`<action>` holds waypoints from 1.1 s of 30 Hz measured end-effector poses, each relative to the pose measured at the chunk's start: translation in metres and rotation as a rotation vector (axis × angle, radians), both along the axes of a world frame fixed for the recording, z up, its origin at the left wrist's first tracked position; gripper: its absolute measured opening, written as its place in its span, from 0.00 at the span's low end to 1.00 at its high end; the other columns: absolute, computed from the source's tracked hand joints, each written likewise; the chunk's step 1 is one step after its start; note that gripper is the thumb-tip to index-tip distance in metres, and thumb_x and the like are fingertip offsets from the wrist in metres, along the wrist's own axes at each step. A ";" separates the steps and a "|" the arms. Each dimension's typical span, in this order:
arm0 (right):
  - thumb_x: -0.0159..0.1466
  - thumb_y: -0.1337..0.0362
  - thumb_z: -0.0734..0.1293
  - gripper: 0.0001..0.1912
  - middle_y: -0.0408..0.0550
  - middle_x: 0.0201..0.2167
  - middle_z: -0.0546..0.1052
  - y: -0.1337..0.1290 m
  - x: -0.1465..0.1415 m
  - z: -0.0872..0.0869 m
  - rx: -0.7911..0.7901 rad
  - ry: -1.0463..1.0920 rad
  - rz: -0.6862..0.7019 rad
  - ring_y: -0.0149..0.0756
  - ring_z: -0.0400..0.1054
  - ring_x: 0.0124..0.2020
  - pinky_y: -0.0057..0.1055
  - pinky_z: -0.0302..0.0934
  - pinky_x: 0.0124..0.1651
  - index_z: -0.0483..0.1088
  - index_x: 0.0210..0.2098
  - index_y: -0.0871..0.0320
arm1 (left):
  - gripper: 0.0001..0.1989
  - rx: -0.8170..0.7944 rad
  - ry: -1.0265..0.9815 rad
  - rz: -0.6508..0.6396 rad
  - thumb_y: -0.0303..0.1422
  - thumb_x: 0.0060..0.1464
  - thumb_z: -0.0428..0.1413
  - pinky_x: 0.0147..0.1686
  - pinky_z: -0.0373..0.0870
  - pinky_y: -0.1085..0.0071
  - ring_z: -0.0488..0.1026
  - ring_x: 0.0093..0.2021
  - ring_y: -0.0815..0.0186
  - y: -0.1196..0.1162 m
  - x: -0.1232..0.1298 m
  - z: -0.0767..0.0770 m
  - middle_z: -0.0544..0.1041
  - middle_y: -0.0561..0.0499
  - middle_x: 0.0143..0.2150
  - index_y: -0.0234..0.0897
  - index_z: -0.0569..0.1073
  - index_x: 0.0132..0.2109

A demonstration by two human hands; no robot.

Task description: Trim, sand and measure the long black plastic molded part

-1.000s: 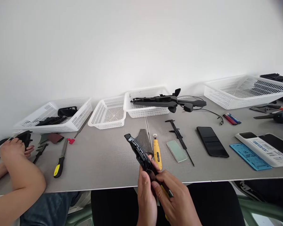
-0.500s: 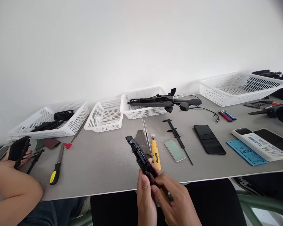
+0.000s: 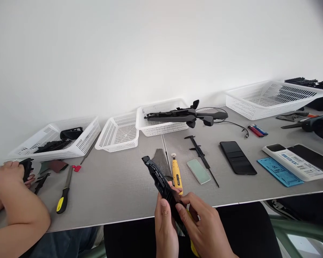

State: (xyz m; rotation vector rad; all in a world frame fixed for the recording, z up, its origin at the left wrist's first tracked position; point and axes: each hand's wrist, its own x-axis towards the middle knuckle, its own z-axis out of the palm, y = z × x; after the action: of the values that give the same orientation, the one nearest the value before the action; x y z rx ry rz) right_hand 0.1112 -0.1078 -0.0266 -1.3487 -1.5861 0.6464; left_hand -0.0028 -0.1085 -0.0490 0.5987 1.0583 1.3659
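Observation:
My left hand (image 3: 165, 227) is closed around a long black plastic part (image 3: 156, 176), which tilts up and away over the table's front edge. In my right hand (image 3: 206, 224) is a file with a yellow and black handle (image 3: 194, 248); its flat dark blade lies against the part, mostly hidden by my fingers. Beyond my hands, a yellow pen-like tool (image 3: 177, 175) with a round white tip rests on the table, beside a dark grey flat piece (image 3: 161, 163). A caliper (image 3: 200, 154) and a pale green block (image 3: 198, 171) lie to the right.
White baskets (image 3: 117, 147) line the wall; one bears a black gun-shaped object (image 3: 183, 117). Phones (image 3: 237, 157), lighters (image 3: 257, 130) and a blue paper (image 3: 280, 172) lie right. Left are another file (image 3: 64, 197) and a co-worker's arm (image 3: 24, 208) with a black part.
My right hand has shifted slightly with the file along the black part, showing more of the blade. The co-worker's hand has come up over their black part.

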 end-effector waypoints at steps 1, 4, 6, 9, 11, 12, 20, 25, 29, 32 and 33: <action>0.76 0.58 0.65 0.13 0.40 0.26 0.76 0.000 0.000 0.000 0.004 0.000 -0.003 0.30 0.65 0.20 0.25 0.60 0.24 0.73 0.36 0.53 | 0.34 0.003 -0.015 -0.009 0.59 0.66 0.56 0.70 0.67 0.52 0.72 0.68 0.45 0.000 0.000 0.000 0.79 0.39 0.64 0.42 0.76 0.67; 0.77 0.60 0.64 0.12 0.41 0.29 0.77 0.000 0.000 0.002 0.023 0.018 0.057 0.30 0.67 0.22 0.24 0.62 0.26 0.72 0.36 0.53 | 0.32 0.020 -0.023 -0.013 0.59 0.66 0.55 0.69 0.67 0.52 0.74 0.67 0.46 0.002 0.001 0.004 0.80 0.39 0.62 0.41 0.78 0.64; 0.77 0.62 0.64 0.11 0.42 0.30 0.78 -0.001 0.001 0.004 0.042 0.038 0.131 0.31 0.71 0.25 0.24 0.65 0.29 0.71 0.36 0.53 | 0.31 0.037 -0.010 -0.020 0.58 0.66 0.55 0.69 0.67 0.52 0.75 0.66 0.45 0.002 0.001 0.008 0.81 0.39 0.61 0.41 0.79 0.62; 0.77 0.63 0.63 0.10 0.44 0.32 0.79 -0.001 0.001 0.007 0.048 0.070 0.179 0.34 0.76 0.31 0.26 0.70 0.36 0.72 0.37 0.53 | 0.31 0.018 -0.011 -0.031 0.58 0.66 0.55 0.69 0.68 0.51 0.74 0.66 0.45 0.002 -0.001 0.009 0.81 0.38 0.60 0.40 0.79 0.62; 0.77 0.63 0.64 0.10 0.47 0.36 0.82 -0.001 0.002 0.007 0.016 0.075 0.137 0.36 0.79 0.36 0.26 0.72 0.38 0.74 0.38 0.53 | 0.31 -0.013 -0.012 -0.020 0.58 0.65 0.57 0.70 0.67 0.52 0.73 0.68 0.45 0.001 -0.002 0.008 0.80 0.39 0.62 0.41 0.79 0.62; 0.76 0.63 0.64 0.10 0.47 0.38 0.82 -0.001 0.002 0.006 0.004 0.074 0.119 0.37 0.80 0.39 0.26 0.72 0.39 0.74 0.39 0.53 | 0.31 -0.024 -0.010 -0.016 0.59 0.65 0.57 0.70 0.67 0.53 0.72 0.68 0.45 0.001 -0.002 0.007 0.80 0.39 0.63 0.41 0.79 0.62; 0.77 0.62 0.64 0.09 0.46 0.37 0.81 -0.001 0.002 0.005 -0.020 0.089 0.131 0.35 0.79 0.36 0.25 0.71 0.37 0.75 0.40 0.52 | 0.32 -0.031 0.017 -0.035 0.59 0.65 0.57 0.68 0.69 0.50 0.75 0.65 0.43 0.000 -0.004 0.008 0.82 0.38 0.60 0.41 0.79 0.63; 0.76 0.63 0.64 0.11 0.45 0.32 0.80 0.001 0.004 0.010 -0.001 0.082 0.195 0.35 0.78 0.32 0.26 0.72 0.36 0.74 0.37 0.53 | 0.32 -0.029 -0.008 -0.075 0.59 0.65 0.57 0.67 0.69 0.49 0.76 0.64 0.43 0.000 -0.004 0.010 0.83 0.37 0.58 0.40 0.80 0.62; 0.77 0.60 0.64 0.11 0.50 0.39 0.83 0.001 0.007 0.011 -0.046 0.055 0.132 0.42 0.82 0.43 0.30 0.76 0.43 0.77 0.40 0.53 | 0.32 -0.038 -0.012 -0.059 0.59 0.64 0.58 0.69 0.68 0.51 0.74 0.67 0.44 0.001 -0.004 0.010 0.82 0.38 0.60 0.41 0.80 0.63; 0.77 0.60 0.64 0.11 0.49 0.39 0.83 0.000 0.006 0.010 -0.054 0.044 0.105 0.39 0.81 0.37 0.28 0.74 0.37 0.76 0.39 0.52 | 0.31 -0.021 -0.037 -0.074 0.58 0.65 0.57 0.69 0.68 0.51 0.73 0.68 0.44 0.002 -0.004 0.011 0.81 0.38 0.62 0.42 0.80 0.62; 0.77 0.61 0.64 0.11 0.47 0.36 0.82 -0.001 0.005 0.009 -0.040 0.039 0.116 0.37 0.79 0.33 0.27 0.73 0.35 0.76 0.38 0.52 | 0.31 -0.015 -0.046 -0.085 0.58 0.66 0.57 0.69 0.68 0.50 0.74 0.67 0.44 0.002 -0.004 0.012 0.81 0.38 0.62 0.41 0.80 0.62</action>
State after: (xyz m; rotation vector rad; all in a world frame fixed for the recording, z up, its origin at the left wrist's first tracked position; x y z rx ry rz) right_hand 0.1164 -0.1090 -0.0174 -1.2722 -1.6371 0.7738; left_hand -0.0068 -0.1068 -0.0372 0.5923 0.9947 1.2910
